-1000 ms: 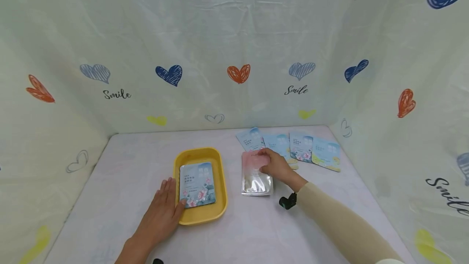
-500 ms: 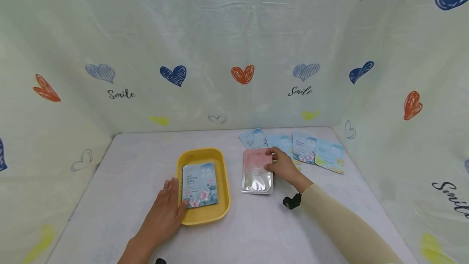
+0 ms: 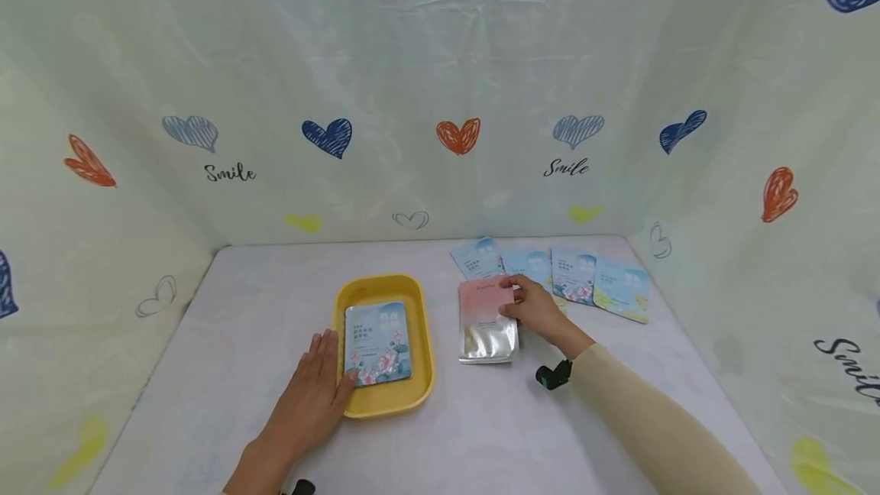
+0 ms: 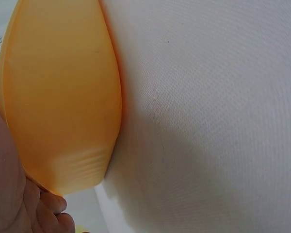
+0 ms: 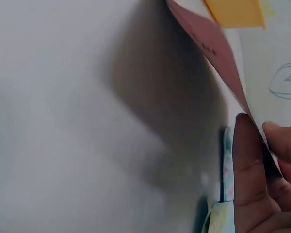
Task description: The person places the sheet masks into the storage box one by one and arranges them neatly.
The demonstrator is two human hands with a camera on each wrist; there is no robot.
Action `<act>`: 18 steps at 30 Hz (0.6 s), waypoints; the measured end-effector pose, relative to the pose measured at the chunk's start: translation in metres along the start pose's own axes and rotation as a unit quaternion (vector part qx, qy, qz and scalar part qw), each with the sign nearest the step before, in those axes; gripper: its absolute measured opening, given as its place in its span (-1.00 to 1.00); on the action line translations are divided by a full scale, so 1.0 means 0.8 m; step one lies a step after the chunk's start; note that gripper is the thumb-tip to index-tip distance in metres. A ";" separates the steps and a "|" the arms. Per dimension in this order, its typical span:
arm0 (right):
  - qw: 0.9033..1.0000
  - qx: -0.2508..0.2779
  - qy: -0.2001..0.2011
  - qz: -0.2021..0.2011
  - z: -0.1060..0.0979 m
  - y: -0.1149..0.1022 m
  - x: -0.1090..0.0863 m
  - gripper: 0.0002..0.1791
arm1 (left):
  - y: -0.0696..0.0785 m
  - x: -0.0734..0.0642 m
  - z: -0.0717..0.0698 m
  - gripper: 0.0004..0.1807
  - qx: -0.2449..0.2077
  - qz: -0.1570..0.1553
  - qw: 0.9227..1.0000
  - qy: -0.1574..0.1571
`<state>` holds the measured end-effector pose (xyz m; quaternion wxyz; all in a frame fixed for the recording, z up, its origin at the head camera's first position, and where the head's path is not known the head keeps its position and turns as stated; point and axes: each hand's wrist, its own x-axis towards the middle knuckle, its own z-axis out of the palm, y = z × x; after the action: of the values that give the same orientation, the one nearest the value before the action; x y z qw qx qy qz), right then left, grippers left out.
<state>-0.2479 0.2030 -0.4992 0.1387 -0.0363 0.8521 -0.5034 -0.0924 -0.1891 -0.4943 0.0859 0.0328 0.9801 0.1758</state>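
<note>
My right hand (image 3: 539, 310) pinches the upper right edge of a pink and silver foil sachet (image 3: 486, 319) between thumb and fingers. In the right wrist view this sachet (image 5: 216, 46) is tilted above the table, casting a shadow below. A yellow tray (image 3: 385, 407) stands left of it, holding a blue flat packet (image 3: 378, 346) printed with pink flowers. Along the tray's left side rests my left hand (image 3: 305, 396), fingers straight, thumb over the rim near the packet's lower corner. The left wrist view shows the tray's outer wall (image 4: 63, 97) beside that hand (image 4: 7, 179).
Several blue packets lie behind and right of the sachet, including a flowered one (image 3: 574, 277) and a yellow-edged one (image 3: 621, 289). A white cloth covers the table (image 3: 275, 289). A heart-printed curtain (image 3: 385, 182) rises behind the back edge.
My right fingers have shifted toward the sachet's right edge, uncovering more of its pink top. My left hand stays at the tray. The head view has shifted slightly.
</note>
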 end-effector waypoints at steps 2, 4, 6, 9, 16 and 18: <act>0.999 -0.033 0.001 -0.006 0.001 0.002 0.000 -0.44 | 0.000 0.001 0.000 -0.08 0.001 0.000 1.000 -0.001; 0.999 -0.050 0.002 -0.012 0.002 0.005 0.000 -0.44 | 0.000 0.002 0.001 -0.08 0.001 -0.001 1.000 -0.001; 0.999 -0.050 0.006 -0.015 0.002 0.005 -0.001 -0.45 | 0.000 0.003 0.001 -0.08 0.000 -0.001 1.000 -0.001; 1.000 -0.008 0.001 -0.015 0.000 0.004 -0.003 -0.46 | 0.000 0.003 0.003 -0.08 -0.001 -0.001 1.000 -0.001; 0.998 0.064 -0.012 -0.020 -0.009 -0.012 -0.005 -0.43 | -0.001 0.003 0.004 -0.08 0.005 0.002 1.000 0.011; 0.997 0.067 -0.012 -0.022 -0.009 -0.018 -0.005 -0.43 | -0.001 0.001 0.003 -0.09 0.011 0.006 1.000 0.014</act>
<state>-0.2470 0.2026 -0.4826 0.1398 -0.0516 0.8139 -0.5615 -0.0931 -0.1892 -0.4966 0.0711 0.0371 0.9829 0.1658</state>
